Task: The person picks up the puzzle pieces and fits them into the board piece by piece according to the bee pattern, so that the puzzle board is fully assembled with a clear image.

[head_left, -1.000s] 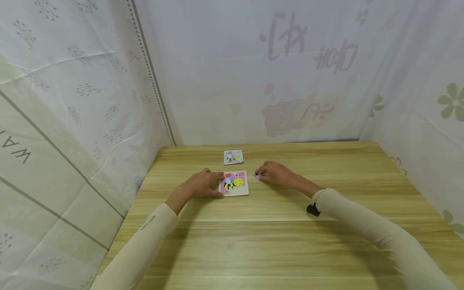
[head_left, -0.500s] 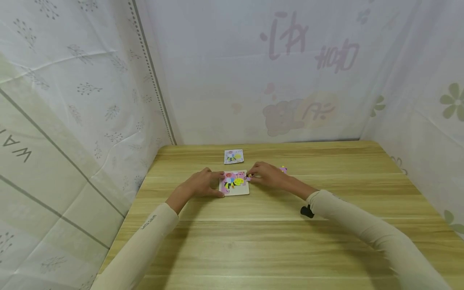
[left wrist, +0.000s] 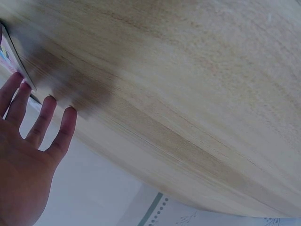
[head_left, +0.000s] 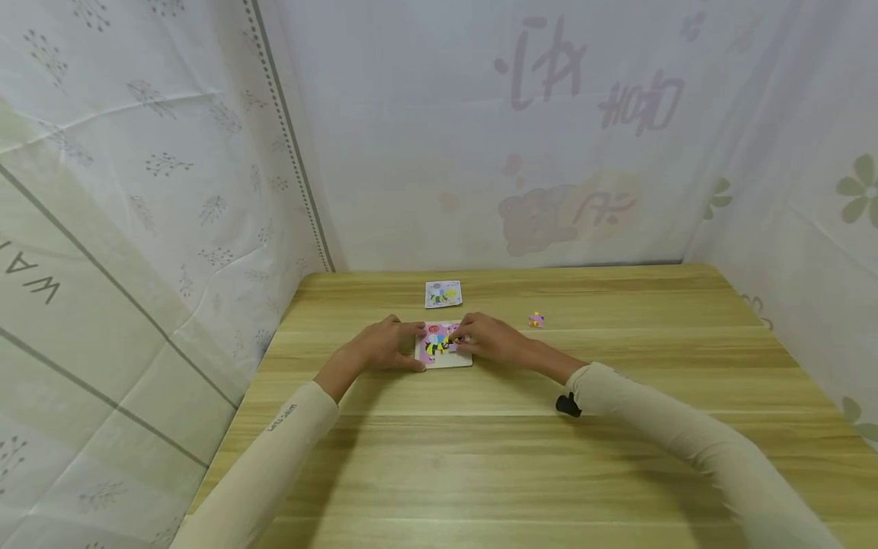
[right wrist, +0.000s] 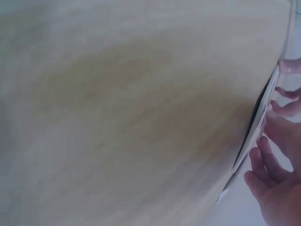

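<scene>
A square jigsaw puzzle board [head_left: 446, 361] with a bee picture lies on the table, its lower right part bare. My left hand [head_left: 384, 345] rests at the board's left side, thumb by the near corner and a finger by the far one. In the left wrist view the fingers [left wrist: 65, 129] of that hand are spread and fairly straight, two touching the board's edge. Over the board's right part, my right hand [head_left: 495, 338] pinches a small puzzle piece [head_left: 454, 347], mostly hidden by the fingertips. Another puzzle piece [head_left: 536, 320], pink with yellow, lies loose to the right.
Behind the board lies a picture card [head_left: 443, 295] with the same bee. The wooden table [head_left: 439, 457] reaches back to a patterned curtain [head_left: 411, 152], with more cloth on both sides. A small black object [head_left: 568, 405] hangs at the right sleeve.
My right hand has moved left with the pinched puzzle piece, from beside the board to over its right part. The loose piece behind it has come into view. My left hand stays put.
</scene>
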A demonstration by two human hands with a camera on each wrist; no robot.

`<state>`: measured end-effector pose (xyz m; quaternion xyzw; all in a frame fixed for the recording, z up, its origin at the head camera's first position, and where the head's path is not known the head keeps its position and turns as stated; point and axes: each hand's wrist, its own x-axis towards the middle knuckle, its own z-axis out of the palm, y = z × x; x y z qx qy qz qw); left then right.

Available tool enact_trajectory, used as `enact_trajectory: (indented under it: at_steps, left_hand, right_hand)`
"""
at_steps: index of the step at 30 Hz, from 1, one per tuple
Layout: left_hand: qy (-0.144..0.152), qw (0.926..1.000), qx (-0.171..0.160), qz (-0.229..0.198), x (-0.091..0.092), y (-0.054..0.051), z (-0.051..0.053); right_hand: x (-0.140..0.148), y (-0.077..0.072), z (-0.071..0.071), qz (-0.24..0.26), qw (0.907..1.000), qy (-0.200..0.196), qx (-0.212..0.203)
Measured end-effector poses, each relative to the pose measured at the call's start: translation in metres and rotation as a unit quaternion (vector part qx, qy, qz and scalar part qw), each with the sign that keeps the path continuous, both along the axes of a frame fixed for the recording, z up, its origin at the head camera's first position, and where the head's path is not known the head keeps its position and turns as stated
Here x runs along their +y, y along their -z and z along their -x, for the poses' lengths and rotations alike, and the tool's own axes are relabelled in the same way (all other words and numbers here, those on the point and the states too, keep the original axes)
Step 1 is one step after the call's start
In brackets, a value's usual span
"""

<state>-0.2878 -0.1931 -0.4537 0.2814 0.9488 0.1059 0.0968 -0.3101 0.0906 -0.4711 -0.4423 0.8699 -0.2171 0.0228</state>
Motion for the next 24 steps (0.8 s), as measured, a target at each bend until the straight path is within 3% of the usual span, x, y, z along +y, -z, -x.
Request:
enact_trajectory:
  at_steps: [24]
  left_hand:
    - [0.003,1.0000,0.003,0.003,0.000,0.000,0.001]
  right_hand:
    - [-0.021,0.008,-0.004,-0.021,0.9991,-0.028,0.025]
